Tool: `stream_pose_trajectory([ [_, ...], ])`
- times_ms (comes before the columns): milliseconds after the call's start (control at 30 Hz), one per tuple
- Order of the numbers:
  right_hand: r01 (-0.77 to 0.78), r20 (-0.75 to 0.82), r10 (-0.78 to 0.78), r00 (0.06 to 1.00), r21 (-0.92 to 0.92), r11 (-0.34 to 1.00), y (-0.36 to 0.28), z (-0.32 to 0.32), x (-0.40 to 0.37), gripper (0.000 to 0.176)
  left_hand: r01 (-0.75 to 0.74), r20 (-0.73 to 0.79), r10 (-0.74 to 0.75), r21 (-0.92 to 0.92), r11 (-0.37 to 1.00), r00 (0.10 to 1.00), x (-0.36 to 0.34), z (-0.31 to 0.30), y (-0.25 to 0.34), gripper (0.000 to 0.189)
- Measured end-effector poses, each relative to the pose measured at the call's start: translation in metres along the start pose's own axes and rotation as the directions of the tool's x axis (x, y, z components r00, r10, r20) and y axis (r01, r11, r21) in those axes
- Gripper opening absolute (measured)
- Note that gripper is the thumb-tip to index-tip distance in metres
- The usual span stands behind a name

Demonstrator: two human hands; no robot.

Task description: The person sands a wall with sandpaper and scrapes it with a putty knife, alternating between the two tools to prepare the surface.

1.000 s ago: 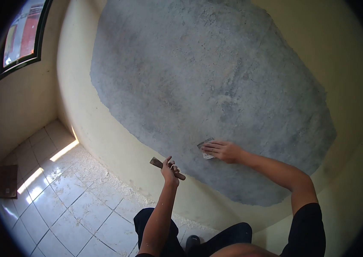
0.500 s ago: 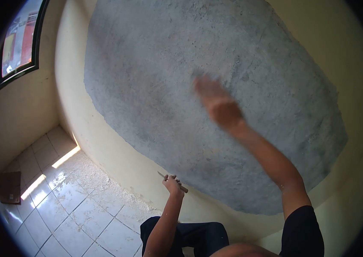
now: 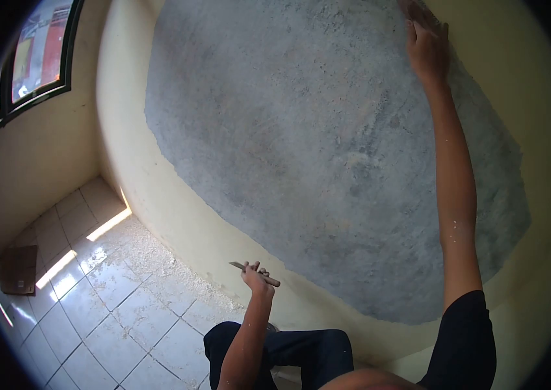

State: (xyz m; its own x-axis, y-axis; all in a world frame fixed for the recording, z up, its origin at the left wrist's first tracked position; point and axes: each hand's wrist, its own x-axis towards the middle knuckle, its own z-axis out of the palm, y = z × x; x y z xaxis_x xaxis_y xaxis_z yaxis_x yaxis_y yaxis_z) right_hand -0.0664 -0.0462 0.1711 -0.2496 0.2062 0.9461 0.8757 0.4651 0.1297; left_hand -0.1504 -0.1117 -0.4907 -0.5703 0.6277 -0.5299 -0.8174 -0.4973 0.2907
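A large grey rough patch of bare plaster (image 3: 275, 149) covers much of the cream wall in front of me. My right hand (image 3: 429, 52) is raised high against its upper right edge, fingers spread over the surface. The fingertips are dark and blurred near the frame's top, so I cannot make out whether anything lies under them. Low in front of the wall, my left hand (image 3: 259, 278) is closed around a knife (image 3: 271, 281). Its short pointed blade sticks out to the left and its brown handle to the right.
Pale crumbs (image 3: 158, 257) lie along the wall's foot on the white tiled floor (image 3: 96, 328). A flat brown cardboard piece (image 3: 19, 270) rests at the left. A dark-framed window (image 3: 41, 52) is at upper left. My dark-clothed legs (image 3: 308, 348) are below.
My right hand has moved from the middle of the grey patch up and right to its upper edge. My left hand still holds the knife, nearly in place, with the blade tilted flatter.
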Motion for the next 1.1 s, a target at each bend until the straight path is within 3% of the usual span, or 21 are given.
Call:
stream_pose_trajectory([
  [100,0.394,-0.226,-0.515,0.827,-0.421,0.817,0.004,0.088,-0.06,0.045,-0.143,0.034,0.143,0.012,0.99,0.989,-0.007,0.018,0.04,0.042],
  [167,0.606,-0.019,-0.626,0.779,-0.23,0.761,-0.046,0.121,-0.169,0.049,-0.138,0.0,0.138,-0.024,0.99,0.99,-0.007,0.02,0.054,0.042],
  [200,0.749,0.125,-0.779,0.615,-0.403,0.527,-0.063,0.136,-0.222,0.055,-0.137,-0.015,0.137,-0.047,0.989,0.99,-0.006,0.019,0.057,0.042],
  [233,0.848,0.204,-0.823,0.53,-0.149,0.509,-0.075,0.159,-0.285,0.058,-0.128,-0.031,0.126,-0.08,0.989,0.992,-0.006,0.017,0.058,0.042],
  [267,0.769,0.224,-0.852,0.473,0.367,0.523,-0.073,0.189,-0.355,0.058,-0.119,-0.044,0.115,-0.11,0.987,0.992,-0.006,0.013,0.059,0.042],
  [400,0.799,0.385,-0.917,0.104,0.517,0.307,-0.051,0.196,-0.373,0.056,-0.06,-0.068,0.051,-0.137,0.989,0.996,-0.002,0.001,0.063,0.042],
  [467,0.903,0.224,-0.956,0.19,0.341,0.259,-0.058,0.156,-0.263,0.05,-0.109,-0.063,0.104,-0.084,0.99,0.993,0.011,-0.004,0.063,0.042],
  [500,0.868,0.199,-0.911,0.361,0.286,0.407,-0.057,0.147,-0.201,0.049,-0.13,-0.063,0.126,-0.055,0.99,0.99,0.018,-0.007,0.064,0.042],
  [533,0.868,0.119,-0.86,0.496,-0.044,0.495,-0.061,0.118,-0.137,0.052,-0.147,-0.071,0.143,-0.061,0.987,0.987,0.024,-0.009,0.065,0.041],
  [567,0.759,0.019,-0.79,0.612,-0.294,0.581,-0.052,0.103,-0.076,0.054,-0.135,-0.084,0.129,-0.079,0.988,0.988,0.024,-0.01,0.062,0.042],
  [600,0.672,-0.149,-0.729,0.668,-0.299,0.677,-0.043,0.085,-0.025,0.047,-0.131,-0.094,0.122,-0.095,0.987,0.988,0.026,-0.01,0.064,0.042],
  [667,0.346,0.022,-0.352,0.936,-0.249,0.905,-0.043,0.063,0.026,0.032,-0.122,-0.087,0.113,-0.106,0.987,0.99,0.03,-0.01,0.072,0.042],
  [700,0.398,-0.283,-0.491,0.824,-0.328,0.857,-0.04,0.069,0.028,0.031,-0.124,-0.072,0.117,-0.112,0.986,0.991,0.028,-0.005,0.074,0.043],
  [767,0.456,-0.396,-0.59,0.703,-0.385,0.802,-0.039,0.102,-0.003,0.033,-0.114,-0.048,0.109,-0.121,0.986,0.993,0.02,0.001,0.074,0.043],
  [833,0.548,-0.073,-0.577,0.813,-0.238,0.802,-0.078,0.13,-0.12,0.052,-0.106,-0.037,0.103,-0.12,0.987,0.994,0.015,0.002,0.074,0.044],
  [867,0.677,0.129,-0.686,0.716,-0.371,0.636,-0.096,0.143,-0.189,0.057,-0.102,-0.035,0.098,-0.13,0.986,0.995,0.015,0.003,0.075,0.044],
  [900,0.829,0.168,-0.816,0.553,-0.208,0.519,-0.103,0.163,-0.27,0.052,-0.092,-0.031,0.088,-0.143,0.985,0.996,0.015,0.003,0.074,0.044],
  [933,0.741,0.137,-0.822,0.553,0.37,0.56,-0.091,0.204,-0.376,0.053,-0.108,-0.032,0.104,-0.141,0.984,0.994,0.016,0.0,0.073,0.043],
  [967,0.716,0.264,-0.88,0.396,0.512,0.475,-0.073,0.204,-0.456,0.052,-0.108,-0.038,0.104,-0.129,0.986,0.994,0.013,-0.002,0.072,0.045],
  [1067,0.841,0.242,-0.94,0.241,0.431,0.327,-0.019,0.177,-0.472,0.052,-0.129,-0.064,0.123,-0.118,0.985,0.99,0.02,-0.006,0.086,0.043],
  [1100,0.822,0.3,-0.903,0.307,0.395,0.41,-0.016,0.158,-0.437,0.051,-0.149,-0.056,0.143,-0.111,0.983,0.988,0.022,-0.004,0.089,0.043],
])
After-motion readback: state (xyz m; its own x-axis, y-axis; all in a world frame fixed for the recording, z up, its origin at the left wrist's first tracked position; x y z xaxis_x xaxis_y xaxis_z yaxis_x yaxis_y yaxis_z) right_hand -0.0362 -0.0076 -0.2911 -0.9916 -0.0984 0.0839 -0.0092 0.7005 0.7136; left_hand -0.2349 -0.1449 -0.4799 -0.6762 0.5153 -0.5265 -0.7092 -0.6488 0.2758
